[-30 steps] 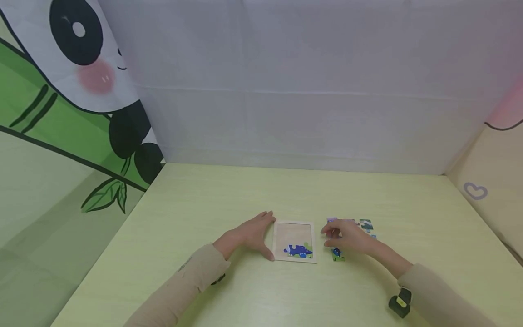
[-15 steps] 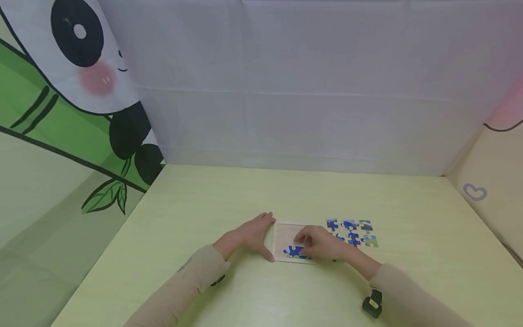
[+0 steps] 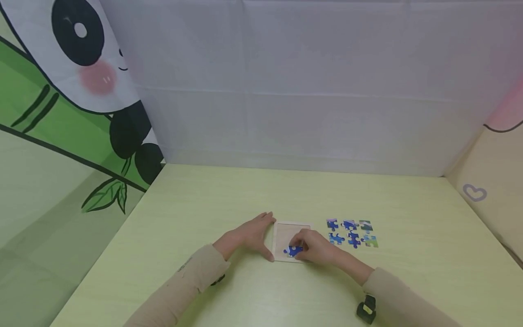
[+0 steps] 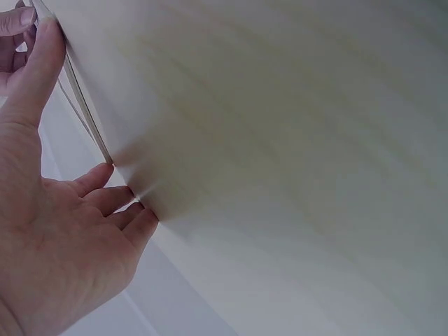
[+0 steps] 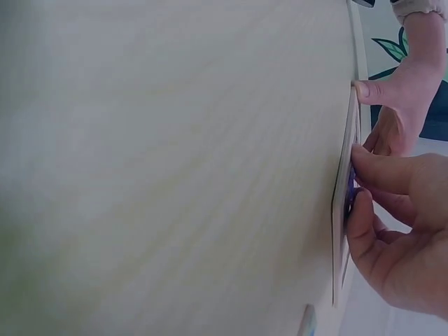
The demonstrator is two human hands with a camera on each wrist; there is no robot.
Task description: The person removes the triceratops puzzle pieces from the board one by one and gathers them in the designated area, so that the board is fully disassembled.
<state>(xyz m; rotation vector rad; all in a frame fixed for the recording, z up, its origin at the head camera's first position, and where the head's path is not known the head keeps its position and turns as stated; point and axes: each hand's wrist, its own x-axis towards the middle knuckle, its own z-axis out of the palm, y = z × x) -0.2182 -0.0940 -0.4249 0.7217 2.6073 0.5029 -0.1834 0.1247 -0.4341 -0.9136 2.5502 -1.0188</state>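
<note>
A square wooden puzzle frame (image 3: 275, 240) lies on the table, its upper area bare. My left hand (image 3: 254, 234) rests along its left side, thumb at the near corner and fingers spread at the far one. In the left wrist view the left thumb lies on the frame's edge. My right hand (image 3: 316, 247) is over the lower part of the frame, thumb and bent index finger at either side of a blue jigsaw piece (image 3: 293, 251). The right wrist view shows the piece (image 5: 351, 183) between those fingertips. The right hand hides the frame's lower right corner.
Several loose jigsaw pieces (image 3: 353, 238) in blue, green and purple lie in two rows right of the frame. Another loose piece (image 5: 308, 320) shows near the frame in the right wrist view. A pale wall (image 3: 302, 127) stands behind the table.
My right hand has moved left from the loose pieces to the frame, then slightly further left onto the blue piece. The left hand and frame have stayed put.
</note>
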